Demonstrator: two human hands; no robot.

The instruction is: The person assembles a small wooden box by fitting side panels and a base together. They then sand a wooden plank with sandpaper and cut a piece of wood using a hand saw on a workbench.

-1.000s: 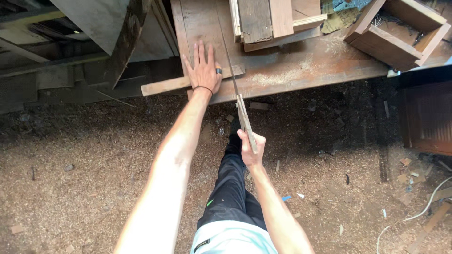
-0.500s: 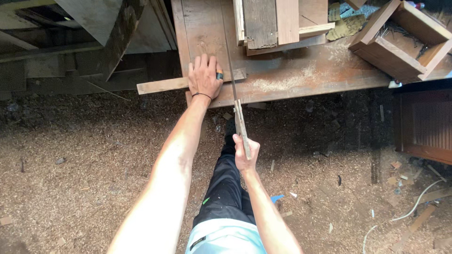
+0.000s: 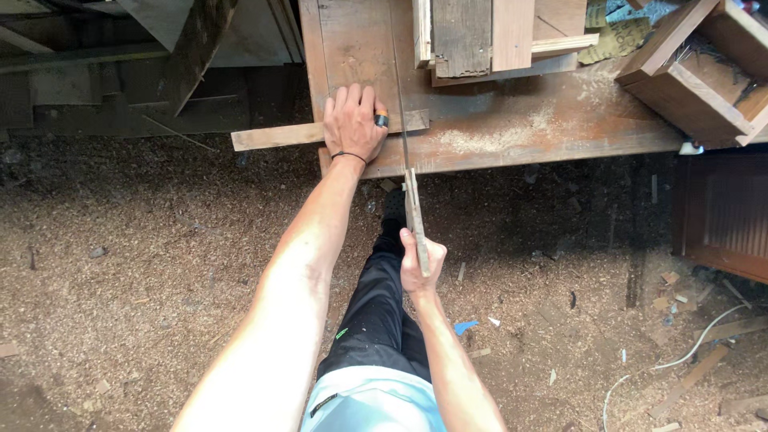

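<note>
Sawdust-strewn floor [image 3: 120,304], worn wooden bench [image 3: 512,136] across top of frame | left hand [image 3: 352,124] pressed flat on thin wood strip [image 3: 272,136], upper centre | right hand [image 3: 420,264] clamped on saw [image 3: 408,184] handle, centre, blade across strip | open wooden boxes [image 3: 696,72] upper right, contents unclear

Wooden strip [image 3: 280,134] lies across workbench [image 3: 520,136], boxes [image 3: 696,64] at right.

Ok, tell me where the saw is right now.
In the head view the saw runs centre frame: right hand grips its handle, blade crossing the wooden strip beside the left hand.
</note>
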